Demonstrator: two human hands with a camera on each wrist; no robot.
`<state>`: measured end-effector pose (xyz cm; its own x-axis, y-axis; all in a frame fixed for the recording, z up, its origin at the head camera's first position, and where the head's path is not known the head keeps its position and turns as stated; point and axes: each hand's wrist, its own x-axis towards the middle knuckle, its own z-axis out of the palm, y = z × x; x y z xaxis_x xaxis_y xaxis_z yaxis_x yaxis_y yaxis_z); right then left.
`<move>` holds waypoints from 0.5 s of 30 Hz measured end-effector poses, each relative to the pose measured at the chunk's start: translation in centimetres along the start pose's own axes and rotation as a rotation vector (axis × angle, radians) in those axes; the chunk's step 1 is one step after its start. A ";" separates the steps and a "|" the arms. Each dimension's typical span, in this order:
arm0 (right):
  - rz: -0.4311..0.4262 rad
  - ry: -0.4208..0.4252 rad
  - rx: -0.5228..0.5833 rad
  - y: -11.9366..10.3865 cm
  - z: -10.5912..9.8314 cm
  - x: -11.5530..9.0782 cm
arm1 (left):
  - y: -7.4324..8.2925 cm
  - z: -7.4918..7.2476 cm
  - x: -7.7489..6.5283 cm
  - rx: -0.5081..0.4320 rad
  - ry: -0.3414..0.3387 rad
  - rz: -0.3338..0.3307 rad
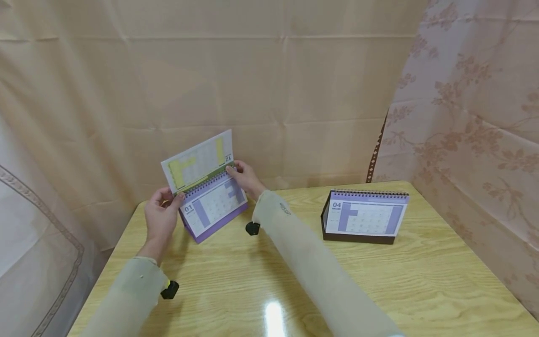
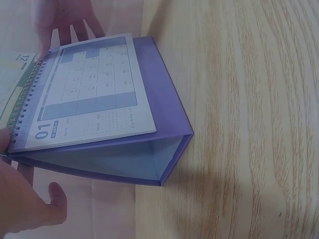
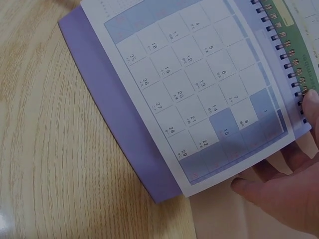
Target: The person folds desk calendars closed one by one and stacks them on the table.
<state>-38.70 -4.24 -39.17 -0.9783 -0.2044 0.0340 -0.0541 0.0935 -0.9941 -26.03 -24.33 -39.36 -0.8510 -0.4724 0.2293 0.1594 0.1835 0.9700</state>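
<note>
A purple desk calendar (image 1: 215, 204) with its 01 page facing me is tilted near the table's back left. Above its spiral binding (image 2: 22, 107) stands a page with yellow blocks marked 12 (image 1: 198, 159), upside down. My left hand (image 1: 162, 215) grips the left end of the binding, thumb in front. At the right end, my right hand (image 1: 248, 179) pinches the top edge, its thumb by the green strip (image 3: 291, 47). From the left wrist view, the open side of the purple stand (image 2: 172, 154) shows, close over the wood.
A second desk calendar (image 1: 366, 217), dark-based and turned to 04, stands at the right of the wooden table (image 1: 227, 285). Beige curtains (image 1: 269, 93) hang behind the table, with a floral one (image 1: 476, 117) along the right side.
</note>
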 end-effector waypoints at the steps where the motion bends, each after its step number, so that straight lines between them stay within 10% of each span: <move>1: -0.002 -0.004 0.003 0.0 0.0 0.0 | -0.1 0.0 0.0 0.002 -0.002 0.005; 9: -0.001 -0.026 -0.022 0.1 0.0 -0.1 | -0.5 -0.3 0.0 0.019 0.010 0.082; 15: -0.003 -0.019 -0.069 -0.4 -0.2 0.0 | -0.1 -0.4 0.4 0.016 -0.018 -0.003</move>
<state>-38.69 -4.05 -38.73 -0.9742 -0.2230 0.0348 -0.0716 0.1592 -0.9846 -26.17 -24.84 -39.37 -0.8602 -0.4579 0.2246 0.1490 0.1955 0.9693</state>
